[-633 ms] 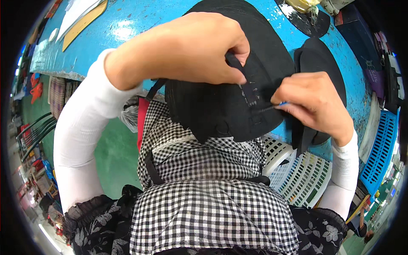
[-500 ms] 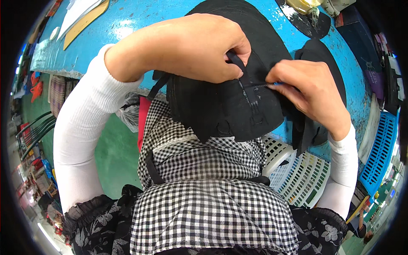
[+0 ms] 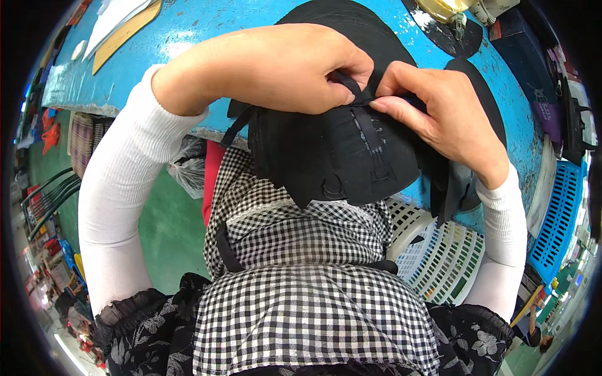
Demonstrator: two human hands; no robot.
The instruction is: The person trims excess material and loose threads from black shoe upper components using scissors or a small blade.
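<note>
In the head view, the left hand (image 3: 301,70) reaches in over a pile of black cloth (image 3: 295,147), its thumb and fingers closed on a black strap (image 3: 343,80). The right hand (image 3: 446,113) comes from the other side, thumb and forefinger drawn narrow, their tips just beside the left fingertips and right at the strap; whether they grip the strap itself or something thin upon it, I cannot tell.

The cloth lies on the blue tabletop (image 3: 188,28), its near end hanging past the edge in front of the checked apron (image 3: 307,307). Pale stitch marks show on its top face below the hands, and a small black loop (image 3: 332,185) sits nearer the hanging end. Another black piece (image 3: 488,94) lies to the right, partly behind the right hand.

Farther back on the tabletop, a dark rounded piece (image 3: 461,41) lies at the upper right beneath something yellow (image 3: 444,7); white paper (image 3: 116,22) and a tan board (image 3: 126,39) lie at the upper left. A white basket (image 3: 456,266) is below the edge on the right, and a blue basket (image 3: 557,213) stands farther right. White sleeves (image 3: 116,182) cover both forearms. A clear plastic bag (image 3: 188,168) hangs near the apron's left side, above the green floor (image 3: 169,219).
</note>
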